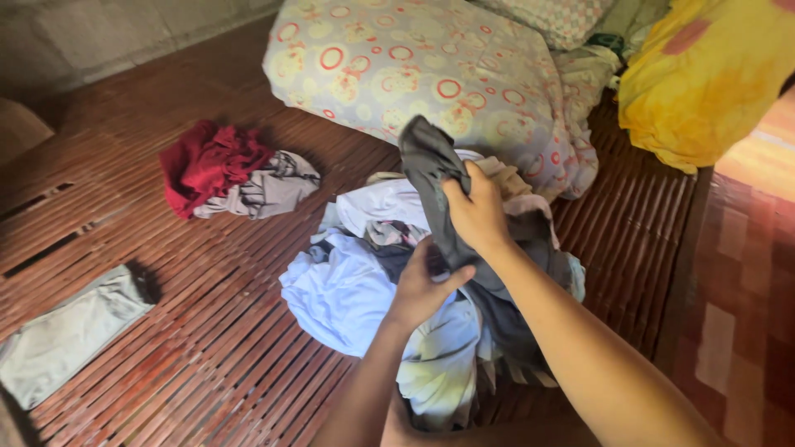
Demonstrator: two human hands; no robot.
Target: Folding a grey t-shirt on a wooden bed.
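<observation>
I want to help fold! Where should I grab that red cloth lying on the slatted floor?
Pinch the red cloth at its bunched top ridge, coming straight down from above. It lies crumpled, partly against a grey garment on its right, so reach from its free left side.

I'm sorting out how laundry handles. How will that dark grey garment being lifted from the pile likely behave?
The dark grey garment droops in folds around the right hand, so it is probably floppy. Its lower part trails past the left hand into the clothes pile, so it may drag neighbours along. It looks light.
</observation>
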